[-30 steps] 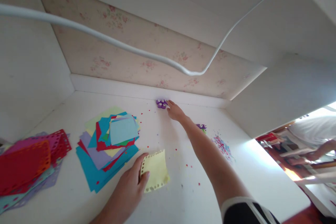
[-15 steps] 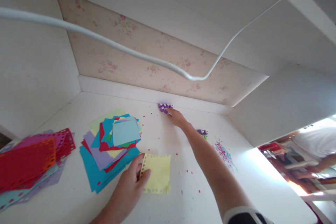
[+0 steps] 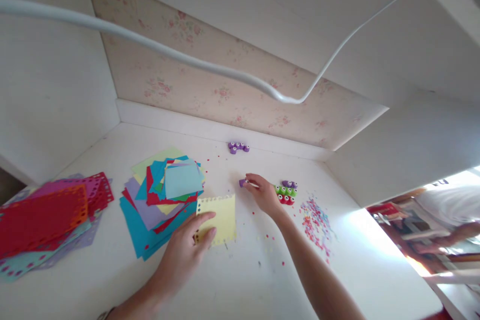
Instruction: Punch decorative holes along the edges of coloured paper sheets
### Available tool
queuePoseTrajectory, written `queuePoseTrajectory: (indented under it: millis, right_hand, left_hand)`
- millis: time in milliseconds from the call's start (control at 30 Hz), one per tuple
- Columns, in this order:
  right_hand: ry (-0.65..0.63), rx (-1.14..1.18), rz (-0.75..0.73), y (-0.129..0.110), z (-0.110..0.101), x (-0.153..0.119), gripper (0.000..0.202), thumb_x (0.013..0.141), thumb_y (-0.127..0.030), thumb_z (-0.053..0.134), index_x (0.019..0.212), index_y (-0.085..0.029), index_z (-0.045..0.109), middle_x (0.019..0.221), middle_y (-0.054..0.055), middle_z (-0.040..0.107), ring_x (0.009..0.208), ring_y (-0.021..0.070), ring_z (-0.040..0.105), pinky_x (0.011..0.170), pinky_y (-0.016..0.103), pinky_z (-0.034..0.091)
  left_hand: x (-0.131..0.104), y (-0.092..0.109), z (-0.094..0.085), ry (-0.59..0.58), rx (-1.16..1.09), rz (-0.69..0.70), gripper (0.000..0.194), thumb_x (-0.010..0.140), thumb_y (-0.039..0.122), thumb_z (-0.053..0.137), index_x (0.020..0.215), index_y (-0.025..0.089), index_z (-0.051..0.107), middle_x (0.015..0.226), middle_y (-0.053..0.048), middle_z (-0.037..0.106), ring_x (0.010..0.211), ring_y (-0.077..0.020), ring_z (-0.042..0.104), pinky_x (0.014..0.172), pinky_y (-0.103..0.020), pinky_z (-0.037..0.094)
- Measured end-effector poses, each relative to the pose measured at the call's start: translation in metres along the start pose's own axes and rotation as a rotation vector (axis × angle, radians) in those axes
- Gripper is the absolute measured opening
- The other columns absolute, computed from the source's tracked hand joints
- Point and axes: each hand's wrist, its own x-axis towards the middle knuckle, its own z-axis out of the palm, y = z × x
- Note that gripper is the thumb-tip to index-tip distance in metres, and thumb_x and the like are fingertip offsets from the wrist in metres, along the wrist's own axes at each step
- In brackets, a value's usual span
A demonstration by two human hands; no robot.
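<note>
My left hand (image 3: 193, 237) pinches a pale yellow sheet of paper (image 3: 221, 217) by its left side. Small punched holes run along several of the sheet's edges. Above and to the right of it, my right hand (image 3: 260, 192) is closed on a small purple craft punch (image 3: 242, 183) with a white top, apart from the paper. A cluster of other purple punches (image 3: 240, 147) stands by the back wall. Just right of my right hand sit rows of green punches (image 3: 288, 191), red punches (image 3: 286, 200) and more purple ones (image 3: 289, 183).
Left of my left hand lies a pile of coloured paper sheets (image 3: 137, 227). Farther left are sheets with punched edges (image 3: 45, 220). Paper confetti (image 3: 315, 222) is heaped at the right, with loose bits around. A white cable (image 3: 187, 57) crosses above. Another person's arm (image 3: 446, 240) shows far right.
My right hand has come back from the purple cluster with one punch, toward the paper. My left hand has raised the yellow sheet slightly up and left. The green and red punches are now uncovered.
</note>
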Motion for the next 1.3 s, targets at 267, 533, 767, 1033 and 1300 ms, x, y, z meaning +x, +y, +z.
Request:
queuePoseTrajectory:
  millis: [267, 533, 767, 1033, 1300]
  right_hand:
    - [0.159, 0.576, 0.212, -0.037, 0.024, -0.110, 0.025, 0.081, -0.039, 0.072, 0.101, -0.024, 0.071, 0.108, 0.007, 0.073, 0.096, 0.0230, 0.071, 0.083, 0.038, 0.060]
    - [0.188, 0.577, 0.227, -0.039, 0.029, -0.124, 0.024, 0.078, -0.039, 0.075, 0.098, -0.025, 0.073, 0.103, 0.006, 0.073, 0.093, 0.0233, 0.071, 0.081, 0.039, 0.062]
    - [0.163, 0.520, 0.218, -0.039, 0.031, -0.125, 0.023, 0.081, -0.036, 0.073, 0.101, -0.026, 0.072, 0.105, 0.006, 0.071, 0.097, 0.0231, 0.069, 0.083, 0.039, 0.062]
    - [0.168, 0.464, 0.187, -0.038, 0.031, -0.125, 0.022, 0.081, -0.036, 0.073, 0.100, -0.027, 0.073, 0.104, 0.005, 0.070, 0.096, 0.0227, 0.068, 0.081, 0.038, 0.063]
    - [0.130, 0.404, 0.138, -0.040, 0.031, -0.126, 0.019, 0.085, -0.034, 0.070, 0.101, -0.026, 0.071, 0.107, 0.007, 0.069, 0.097, 0.0222, 0.067, 0.082, 0.038, 0.063]
  left_hand:
    - [-0.001, 0.000, 0.002, 0.066, 0.092, 0.080, 0.028, 0.085, 0.034, 0.062, 0.110, 0.023, 0.065, 0.113, -0.004, 0.071, 0.108, -0.0217, 0.066, 0.098, -0.035, 0.050]
    - [-0.003, 0.004, 0.003, 0.043, 0.114, 0.107, 0.030, 0.086, 0.034, 0.062, 0.113, 0.023, 0.064, 0.112, -0.004, 0.071, 0.106, -0.0207, 0.066, 0.097, -0.032, 0.051]
    - [-0.005, 0.003, 0.004, 0.033, 0.108, 0.125, 0.028, 0.087, 0.031, 0.060, 0.113, 0.023, 0.063, 0.109, -0.004, 0.071, 0.103, -0.0204, 0.066, 0.096, -0.033, 0.051]
    - [-0.007, 0.003, 0.005, 0.019, 0.117, 0.160, 0.027, 0.089, 0.029, 0.058, 0.115, 0.024, 0.063, 0.108, -0.004, 0.070, 0.103, -0.0202, 0.066, 0.097, -0.033, 0.050]
    - [-0.009, 0.002, 0.004, 0.034, 0.135, 0.197, 0.026, 0.088, 0.026, 0.059, 0.114, 0.024, 0.063, 0.108, -0.002, 0.070, 0.104, -0.0188, 0.066, 0.098, -0.031, 0.049]
